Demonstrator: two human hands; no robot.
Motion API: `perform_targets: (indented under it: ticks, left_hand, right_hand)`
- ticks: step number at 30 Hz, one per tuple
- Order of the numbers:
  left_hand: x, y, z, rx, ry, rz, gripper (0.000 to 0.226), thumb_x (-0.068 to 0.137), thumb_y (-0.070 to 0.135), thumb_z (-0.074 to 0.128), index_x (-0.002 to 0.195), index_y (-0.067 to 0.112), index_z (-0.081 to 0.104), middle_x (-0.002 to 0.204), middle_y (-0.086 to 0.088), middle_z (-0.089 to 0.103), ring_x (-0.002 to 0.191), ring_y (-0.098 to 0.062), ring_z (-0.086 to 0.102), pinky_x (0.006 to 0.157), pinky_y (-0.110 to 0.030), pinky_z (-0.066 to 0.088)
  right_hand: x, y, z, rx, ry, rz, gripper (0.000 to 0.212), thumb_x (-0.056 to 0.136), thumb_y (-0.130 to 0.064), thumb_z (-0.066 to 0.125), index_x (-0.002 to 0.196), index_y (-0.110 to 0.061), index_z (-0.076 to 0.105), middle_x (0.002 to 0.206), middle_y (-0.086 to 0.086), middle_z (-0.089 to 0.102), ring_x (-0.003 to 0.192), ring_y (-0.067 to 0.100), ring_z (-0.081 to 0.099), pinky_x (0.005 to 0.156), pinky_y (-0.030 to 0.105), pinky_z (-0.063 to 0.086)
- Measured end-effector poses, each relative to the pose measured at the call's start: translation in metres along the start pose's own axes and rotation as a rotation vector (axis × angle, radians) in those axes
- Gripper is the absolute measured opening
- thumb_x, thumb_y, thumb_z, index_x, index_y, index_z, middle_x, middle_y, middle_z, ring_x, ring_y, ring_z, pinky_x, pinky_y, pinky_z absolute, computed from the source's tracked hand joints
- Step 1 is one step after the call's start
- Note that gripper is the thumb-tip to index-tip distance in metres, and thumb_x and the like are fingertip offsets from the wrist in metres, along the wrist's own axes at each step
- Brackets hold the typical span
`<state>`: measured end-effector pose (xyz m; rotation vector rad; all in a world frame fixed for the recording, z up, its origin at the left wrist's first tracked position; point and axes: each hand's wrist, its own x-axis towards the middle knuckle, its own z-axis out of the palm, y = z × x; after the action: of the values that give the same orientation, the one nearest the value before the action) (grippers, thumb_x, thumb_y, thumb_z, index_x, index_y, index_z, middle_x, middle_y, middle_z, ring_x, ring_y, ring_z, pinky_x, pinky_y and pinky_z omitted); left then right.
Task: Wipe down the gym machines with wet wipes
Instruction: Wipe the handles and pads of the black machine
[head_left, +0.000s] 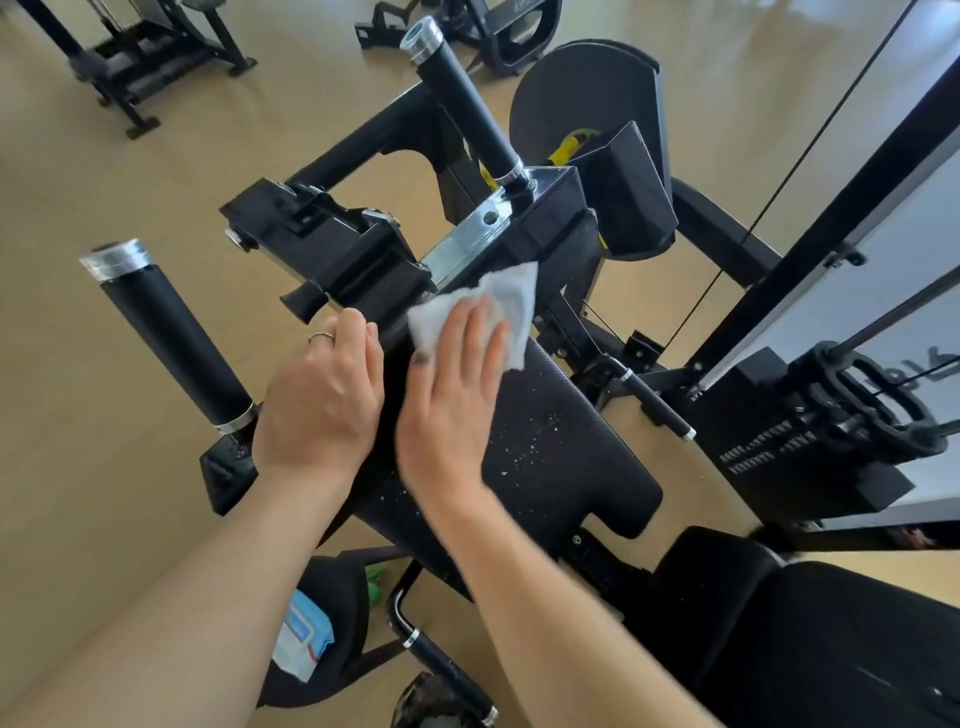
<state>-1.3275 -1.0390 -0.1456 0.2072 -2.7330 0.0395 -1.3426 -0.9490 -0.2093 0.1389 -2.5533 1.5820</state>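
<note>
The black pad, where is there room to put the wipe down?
The pad is bare on its lower right part, between the right hand and the pad's rounded edge, though speckled with white bits. Its top is crowded: the wipe under the right hand, the left hand on its left edge.

Under our right fingers (480, 332) we see a white wet wipe (498, 306), with a dark smudge on the thumb tip. Below our fingers, the pad (561, 457) is black, speckled with white flecks. Beyond our fingertips, a silver plate (467, 239) shines on the black frame (343, 249). Our left ring finger (332, 345) wears a silver ring (322, 338). Farther beyond, yellow parts (566, 148) show against the tan floor (104, 208).
</note>
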Motion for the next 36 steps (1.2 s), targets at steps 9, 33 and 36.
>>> perform_targets:
  ticks: [9, 33, 36]
  left_hand:
    - [-0.001, 0.002, -0.004, -0.018, -0.003, -0.01, 0.029, 0.109, 0.024, 0.031, 0.091, 0.007, 0.045, 0.067, -0.005, 0.042, 0.049, -0.022, 0.038, 0.045, -0.025, 0.023]
    - [-0.001, 0.004, -0.005, 0.052, -0.006, -0.005, 0.025, 0.109, 0.02, 0.036, 0.089, 0.007, 0.043, 0.064, -0.005, 0.035, 0.047, -0.022, 0.034, 0.041, -0.028, 0.029]
    - [-0.001, 0.005, -0.005, 0.058, 0.001, -0.004, 0.025, 0.109, 0.02, 0.036, 0.088, 0.008, 0.042, 0.065, -0.004, 0.034, 0.048, -0.021, 0.033, 0.041, -0.028, 0.028]
  right_hand:
    - [0.125, 0.032, -0.041, -0.007, 0.08, 0.161, 0.063, 0.108, -0.041, 0.008, 0.164, -0.016, -0.001, 0.172, 0.001, -0.008, 0.156, 0.015, -0.019, 0.127, 0.04, -0.012]
    - [0.142, 0.025, -0.049, 0.305, 0.197, 0.395, 0.054, 0.111, -0.044, 0.018, 0.164, -0.034, 0.012, 0.171, -0.01, -0.007, 0.156, 0.022, 0.005, 0.123, 0.041, 0.014]
    - [0.133, 0.02, -0.045, 0.331, 0.206, 0.425, 0.053, 0.111, -0.046, 0.017, 0.163, -0.039, 0.012, 0.171, -0.012, -0.009, 0.153, 0.022, 0.017, 0.116, 0.04, 0.025]
